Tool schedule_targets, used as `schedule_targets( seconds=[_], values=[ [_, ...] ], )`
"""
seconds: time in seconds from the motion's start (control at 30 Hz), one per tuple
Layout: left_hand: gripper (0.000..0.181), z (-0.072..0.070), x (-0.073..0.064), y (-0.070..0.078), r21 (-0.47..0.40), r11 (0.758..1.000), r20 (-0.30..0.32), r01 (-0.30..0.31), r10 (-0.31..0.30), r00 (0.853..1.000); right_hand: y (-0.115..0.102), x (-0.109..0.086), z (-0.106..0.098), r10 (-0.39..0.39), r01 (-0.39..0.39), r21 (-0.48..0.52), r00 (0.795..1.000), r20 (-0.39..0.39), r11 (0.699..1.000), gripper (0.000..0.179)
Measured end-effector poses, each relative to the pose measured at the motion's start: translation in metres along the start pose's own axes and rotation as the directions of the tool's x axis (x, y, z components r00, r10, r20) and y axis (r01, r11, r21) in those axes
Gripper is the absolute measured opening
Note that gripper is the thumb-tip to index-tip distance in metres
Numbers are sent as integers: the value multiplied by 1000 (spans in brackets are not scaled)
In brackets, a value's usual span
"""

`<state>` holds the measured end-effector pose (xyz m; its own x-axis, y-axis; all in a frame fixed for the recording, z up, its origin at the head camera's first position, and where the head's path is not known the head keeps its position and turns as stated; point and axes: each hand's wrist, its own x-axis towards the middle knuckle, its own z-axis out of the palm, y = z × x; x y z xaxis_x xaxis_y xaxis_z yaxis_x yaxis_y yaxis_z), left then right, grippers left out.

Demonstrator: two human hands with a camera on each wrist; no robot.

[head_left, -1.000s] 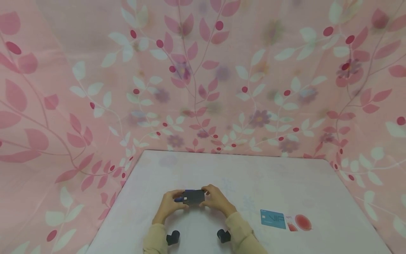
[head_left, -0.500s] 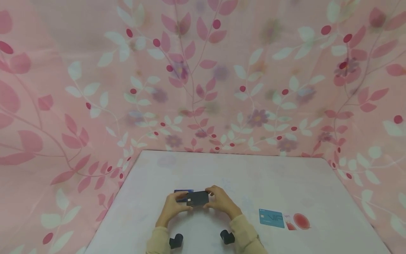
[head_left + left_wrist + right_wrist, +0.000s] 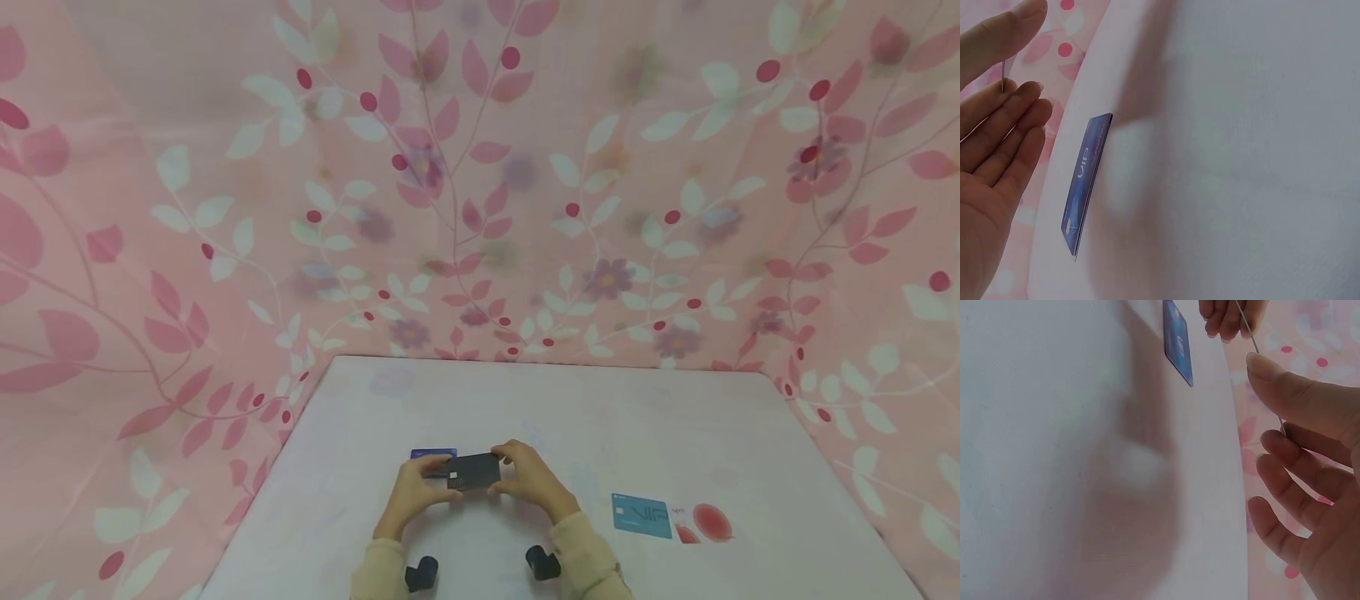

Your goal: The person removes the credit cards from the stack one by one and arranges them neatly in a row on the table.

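In the head view a black bank card [image 3: 474,472] with a small chip is held up between both hands. My left hand [image 3: 411,492] pinches its left end, while my right hand [image 3: 534,483] pinches its right end between thumb and fingers. Seen from the right wrist, the card is a thin line edge-on, with the right thumb [image 3: 1297,394] against it. A blue VIP card [image 3: 1087,181] lies flat on the white tabletop, beyond the left hand and partly hidden by it in the head view.
To the right on the tabletop [image 3: 570,400] lies a teal VIP card [image 3: 642,517]. Beside it is a white card with a red disc [image 3: 712,523]. Pink floral cloth [image 3: 480,208] rises around the back and sides. Dark wrist devices [image 3: 422,573] sit inside both sleeves.
Both hands have shifted right with the black card. More of the blue card shows behind the left hand. The head view has turned slightly.
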<state>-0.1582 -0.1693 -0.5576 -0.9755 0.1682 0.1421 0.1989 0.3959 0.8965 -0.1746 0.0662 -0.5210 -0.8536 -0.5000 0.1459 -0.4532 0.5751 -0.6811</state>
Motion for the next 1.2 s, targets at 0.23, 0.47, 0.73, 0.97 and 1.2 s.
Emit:
schedule_targets(
  seconds=[0.23, 0.47, 0.73, 0.97, 1.2],
  values=[
    [63, 3, 1, 4, -3, 1000, 9, -22, 22, 1000, 0, -4, -4, 17, -17, 16, 1000, -6, 1000, 56],
    [63, 5, 2, 9, -23, 998, 25, -52, 52, 998, 0, -6, -10, 12, -11, 21, 1000, -22, 1000, 57],
    [63, 9, 5, 9, -14, 998, 23, -58, 58, 998, 3, -7, -12, 33, -32, 36, 999, -30, 999, 58],
    [62, 12, 7, 11, -1, 996, 25, -90, 90, 996, 7, -9, -14, 54, -53, 56, 998, -31, 997, 58],
    [58, 15, 8, 9, 46, 982, 16, -186, 185, 983, 11, -11, -15, 60, -58, 67, 997, -38, 996, 59]
  ],
)
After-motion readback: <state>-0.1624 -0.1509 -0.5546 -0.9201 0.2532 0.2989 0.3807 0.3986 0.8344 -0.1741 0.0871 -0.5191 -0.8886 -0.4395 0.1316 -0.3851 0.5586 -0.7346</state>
